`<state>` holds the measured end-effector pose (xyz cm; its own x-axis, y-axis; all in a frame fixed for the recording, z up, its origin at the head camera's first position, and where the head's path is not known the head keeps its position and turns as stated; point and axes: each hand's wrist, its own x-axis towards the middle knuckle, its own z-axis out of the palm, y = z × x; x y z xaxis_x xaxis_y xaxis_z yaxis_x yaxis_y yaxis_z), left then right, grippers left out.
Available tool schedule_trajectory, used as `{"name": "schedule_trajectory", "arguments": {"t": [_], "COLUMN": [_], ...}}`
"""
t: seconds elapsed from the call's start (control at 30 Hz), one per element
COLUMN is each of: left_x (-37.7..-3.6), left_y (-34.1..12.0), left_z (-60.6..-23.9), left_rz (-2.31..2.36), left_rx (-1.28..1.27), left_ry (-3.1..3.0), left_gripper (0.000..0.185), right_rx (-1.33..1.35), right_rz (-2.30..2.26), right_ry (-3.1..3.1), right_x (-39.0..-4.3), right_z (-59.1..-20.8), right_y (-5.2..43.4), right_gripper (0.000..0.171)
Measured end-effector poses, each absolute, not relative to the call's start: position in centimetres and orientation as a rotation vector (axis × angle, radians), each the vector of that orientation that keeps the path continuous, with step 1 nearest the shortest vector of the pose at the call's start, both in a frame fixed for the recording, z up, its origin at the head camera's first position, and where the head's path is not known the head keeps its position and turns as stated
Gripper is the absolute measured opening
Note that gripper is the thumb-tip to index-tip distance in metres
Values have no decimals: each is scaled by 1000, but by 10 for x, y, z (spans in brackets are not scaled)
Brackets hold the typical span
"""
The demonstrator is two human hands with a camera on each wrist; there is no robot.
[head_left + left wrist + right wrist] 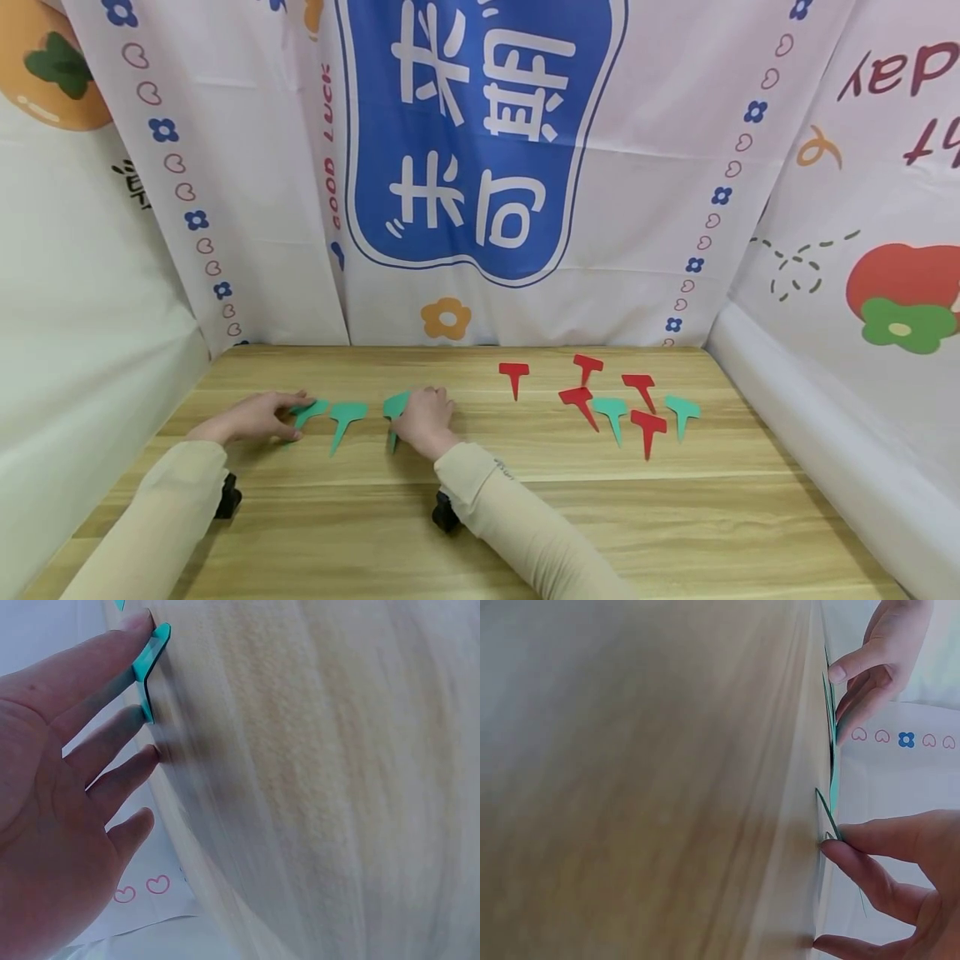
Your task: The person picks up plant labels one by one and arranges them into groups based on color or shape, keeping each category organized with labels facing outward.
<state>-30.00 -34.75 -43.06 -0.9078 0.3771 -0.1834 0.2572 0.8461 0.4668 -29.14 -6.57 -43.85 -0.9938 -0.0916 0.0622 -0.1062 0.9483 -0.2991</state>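
Our left hand (258, 417) presses flat fingers on one green tag (309, 411) at the table's (525, 500) left; our right hand (425, 421) pinches another (393, 408) — thin, light, slippery, best lifted by an edge

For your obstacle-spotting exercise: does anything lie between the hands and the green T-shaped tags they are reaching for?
Nothing visible does. The left hand already touches one green tag, and the right hand touches another green tag.

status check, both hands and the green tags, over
Left hand fingers pressing the leftmost green tag flat on the table. Right hand on another green tag, lifting its edge. Third green tag lies untouched between. Nothing blocking.
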Motion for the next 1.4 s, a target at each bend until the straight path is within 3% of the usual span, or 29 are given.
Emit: {"name": "schedule_trajectory", "arguments": {"t": [1.2, 1.4], "left_x": [-302, -302], "left_y": [-349, -349], "left_z": [-430, -430], "left_rz": [648, 654], "left_rx": [500, 487], "left_ry": [2742, 2741], "left_gripper": [72, 72], "right_rx": [209, 218], "right_rz": [379, 362], "right_ry": [-3063, -3058], "right_x": [-291, -291], "right_z": [-440, -442], "right_y": [-78, -79], "right_gripper": [50, 43]}}
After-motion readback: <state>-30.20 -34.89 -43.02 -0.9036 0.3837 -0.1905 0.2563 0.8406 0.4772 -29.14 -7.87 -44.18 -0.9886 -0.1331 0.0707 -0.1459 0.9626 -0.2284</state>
